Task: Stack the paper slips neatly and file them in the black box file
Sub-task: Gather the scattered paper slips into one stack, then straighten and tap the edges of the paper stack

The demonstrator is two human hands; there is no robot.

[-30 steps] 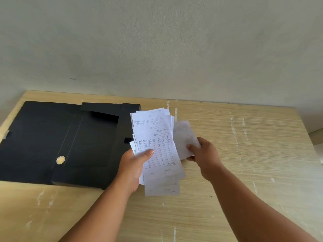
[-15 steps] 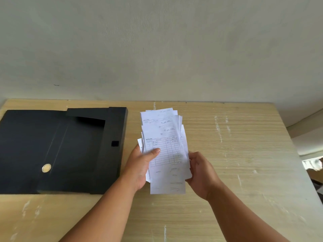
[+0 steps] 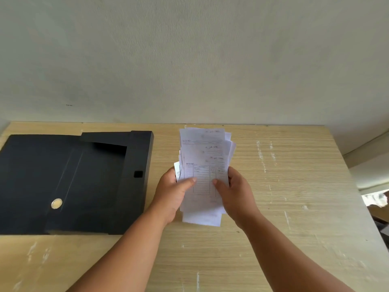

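A loose stack of white paper slips (image 3: 205, 157) with printed tables and handwriting is held upright above the middle of the wooden table (image 3: 294, 207). My left hand (image 3: 172, 192) grips its left edge, thumb on the front sheet. My right hand (image 3: 235, 194) grips the right edge the same way. The slips are uneven, fanned out at top and bottom. The black box file (image 3: 73, 182) lies open and flat on the table to the left of the hands, showing a round metal snap (image 3: 56, 203).
A plain grey-green wall (image 3: 189, 60) rises straight behind the table's far edge. The table's right edge drops off beside a pale ledge (image 3: 370, 165). Scuffed white marks streak the wood.
My right hand brought a single slip to the stack and now grips the stack's right side. The view shifted right, so the box file sits further left.
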